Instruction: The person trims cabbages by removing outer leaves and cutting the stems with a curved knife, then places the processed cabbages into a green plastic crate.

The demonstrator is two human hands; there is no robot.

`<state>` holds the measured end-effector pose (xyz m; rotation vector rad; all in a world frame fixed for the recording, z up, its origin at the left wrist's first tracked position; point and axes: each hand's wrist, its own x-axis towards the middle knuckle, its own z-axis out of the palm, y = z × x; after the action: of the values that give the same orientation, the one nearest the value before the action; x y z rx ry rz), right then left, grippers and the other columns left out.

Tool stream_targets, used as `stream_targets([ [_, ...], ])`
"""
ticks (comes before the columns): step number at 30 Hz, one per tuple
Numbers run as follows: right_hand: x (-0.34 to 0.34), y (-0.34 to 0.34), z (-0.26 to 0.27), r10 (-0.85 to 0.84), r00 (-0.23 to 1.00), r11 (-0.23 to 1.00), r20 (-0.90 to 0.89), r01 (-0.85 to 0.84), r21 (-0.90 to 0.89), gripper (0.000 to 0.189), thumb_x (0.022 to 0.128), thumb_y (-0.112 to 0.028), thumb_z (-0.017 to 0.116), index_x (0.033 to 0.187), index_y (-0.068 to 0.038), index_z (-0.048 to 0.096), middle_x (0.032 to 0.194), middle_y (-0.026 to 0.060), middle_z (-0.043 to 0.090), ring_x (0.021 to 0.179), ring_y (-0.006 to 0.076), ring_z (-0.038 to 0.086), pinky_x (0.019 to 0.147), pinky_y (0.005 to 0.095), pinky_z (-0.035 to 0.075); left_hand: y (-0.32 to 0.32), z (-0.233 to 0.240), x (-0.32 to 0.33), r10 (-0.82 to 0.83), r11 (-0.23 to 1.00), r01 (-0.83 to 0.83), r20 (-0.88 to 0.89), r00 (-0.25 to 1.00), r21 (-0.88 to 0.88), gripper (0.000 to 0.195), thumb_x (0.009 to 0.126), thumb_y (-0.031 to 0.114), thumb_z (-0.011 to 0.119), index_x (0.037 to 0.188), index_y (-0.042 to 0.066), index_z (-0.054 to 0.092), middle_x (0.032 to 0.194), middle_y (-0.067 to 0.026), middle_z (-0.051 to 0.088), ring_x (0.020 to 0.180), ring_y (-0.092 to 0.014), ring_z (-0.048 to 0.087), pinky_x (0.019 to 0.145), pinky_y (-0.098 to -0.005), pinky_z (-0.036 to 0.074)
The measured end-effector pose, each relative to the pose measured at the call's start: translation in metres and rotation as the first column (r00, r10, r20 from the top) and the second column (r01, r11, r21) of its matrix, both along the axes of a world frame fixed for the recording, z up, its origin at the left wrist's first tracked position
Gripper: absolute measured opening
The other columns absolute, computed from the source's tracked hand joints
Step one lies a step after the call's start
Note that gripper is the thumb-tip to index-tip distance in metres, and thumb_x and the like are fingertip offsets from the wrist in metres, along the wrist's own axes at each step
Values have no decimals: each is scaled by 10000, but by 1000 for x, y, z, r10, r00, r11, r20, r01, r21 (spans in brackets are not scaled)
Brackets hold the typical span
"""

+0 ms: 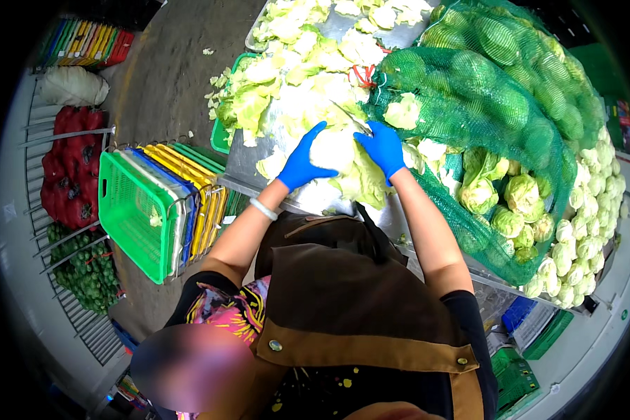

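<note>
My left hand (305, 160), in a blue glove, cups the left side of a pale cabbage head (333, 148), its thumb and fingers spread around it. On the right side, my gloved right hand (387, 151) holds what looks like a knife (353, 116), its thin blade pointing up and left. Much of the handle is hidden in the fingers. Loose outer leaves (367, 178) hang below the right hand. More cut leaves (299, 68) are heaped beyond both hands on the metal table (244, 160). Glare washes out detail around the cabbage.
Green mesh sacks (472, 89) of cabbages fill the table's right; one gapes, showing loose heads (506, 210). Trimmed cabbages (588, 231) are piled farther right. Leaves spill over a green crate (219, 136). Nested plastic baskets (136, 210) stand left, near a rack with red sacks (73, 168).
</note>
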<state>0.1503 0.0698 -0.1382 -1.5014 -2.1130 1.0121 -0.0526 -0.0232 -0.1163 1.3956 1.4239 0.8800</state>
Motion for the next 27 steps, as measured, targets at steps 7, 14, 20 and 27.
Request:
stream_targets([
  [7, 16, -19, 45, -217, 936, 957, -276, 149, -247, 542, 732, -356, 707, 1132, -21, 559, 956, 197, 633, 842, 295, 623, 729, 357, 482, -8, 35, 12, 192, 976, -210, 214, 958, 65, 1083, 535, 183, 865, 1401, 55, 226, 1361, -130, 352, 1236, -243, 377, 1036, -361, 325],
  [14, -6, -49, 81, -258, 903, 961, -345, 202, -190, 675, 695, -243, 709, 1273, -34, 428, 1086, 230, 576, 938, 325, 599, 800, 371, 476, 7, 39, 38, 252, 950, -262, 81, 964, 168, 1026, 543, 225, 870, 1362, 30, 283, 1309, -150, 379, 1191, -258, 414, 1009, -368, 356],
  [20, 40, -27, 35, -474, 844, 866, -249, 397, -304, 525, 685, -152, 666, 1159, -37, 471, 814, 171, 632, 695, 304, 624, 613, 375, 488, -2, 41, 24, 193, 981, -177, 384, 903, -79, 1026, 546, 195, 863, 1378, 62, 277, 1306, -109, 407, 1199, -222, 412, 1015, -354, 349],
  [27, 26, -55, 96, -341, 919, 934, -195, 355, 42, 719, 735, -245, 745, 1323, -46, 382, 1079, 124, 585, 741, 139, 583, 634, 268, 478, -1, 56, 35, 130, 975, -160, 189, 973, 153, 1033, 534, 210, 867, 1372, 69, 281, 1313, -118, 388, 1214, -247, 397, 1032, -369, 326],
])
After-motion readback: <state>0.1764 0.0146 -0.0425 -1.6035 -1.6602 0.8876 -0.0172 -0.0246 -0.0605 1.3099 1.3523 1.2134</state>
